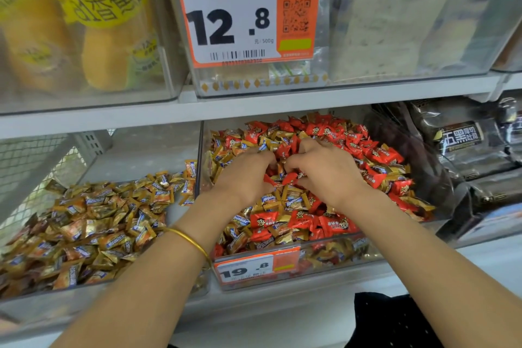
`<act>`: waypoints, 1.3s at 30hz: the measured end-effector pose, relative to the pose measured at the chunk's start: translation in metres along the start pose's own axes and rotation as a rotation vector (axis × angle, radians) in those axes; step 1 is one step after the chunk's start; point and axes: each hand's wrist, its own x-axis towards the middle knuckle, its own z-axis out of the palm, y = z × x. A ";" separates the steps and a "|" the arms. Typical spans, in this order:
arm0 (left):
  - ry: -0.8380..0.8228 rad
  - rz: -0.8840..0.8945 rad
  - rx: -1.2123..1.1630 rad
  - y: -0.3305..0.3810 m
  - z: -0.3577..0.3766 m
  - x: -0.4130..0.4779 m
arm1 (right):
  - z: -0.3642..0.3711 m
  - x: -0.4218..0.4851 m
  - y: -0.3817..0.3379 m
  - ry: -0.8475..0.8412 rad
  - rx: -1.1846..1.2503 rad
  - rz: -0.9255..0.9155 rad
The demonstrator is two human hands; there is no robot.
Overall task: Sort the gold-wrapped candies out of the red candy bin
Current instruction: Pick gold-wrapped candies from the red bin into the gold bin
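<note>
Two bare forearms reach in from the near edge, the left one wearing a thin gold bangle (195, 243), and both end in the red candy bin (353, 248), the middle clear bin on the lower shelf. An orange and white price tag (245, 268) hangs on the bin's near wall. The left hand (243, 175) and right hand (327, 175) sit side by side, nearly touching, on top of the heap. Their fingers are bent down with the tips buried among the wrappers, so it cannot be told whether either has a candy in its grip. Red candies (267, 219) and gold-wrapped candies (285, 200) lie mixed throughout this bin. The gold ones lie under and around both hands, thickest along the left side and the near part, and point every way with no shared long axis. Just left, past a clear dividing wall, a second bin (56, 302) holds only gold candies. The left hand is the nearer one to it, so anything picked out most likely travels left over that wall. Dark packets (466, 150) fill the far right.
</note>
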 end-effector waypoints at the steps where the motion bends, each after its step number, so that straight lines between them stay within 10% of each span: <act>1: 0.002 0.001 -0.004 0.000 0.000 0.000 | 0.000 -0.001 0.002 0.011 0.028 0.008; 16: -0.062 -0.001 -0.114 0.002 -0.003 0.001 | -0.026 -0.003 0.036 0.118 1.091 0.355; 22: -0.052 -0.002 -0.141 0.002 -0.004 0.002 | -0.024 0.016 0.035 0.290 0.643 0.292; 26: 0.053 -0.050 -0.202 -0.001 -0.010 0.005 | -0.020 0.023 0.040 0.106 0.358 0.247; 39: 0.265 0.022 0.000 0.005 -0.020 0.002 | -0.008 0.006 -0.001 -0.052 0.126 0.011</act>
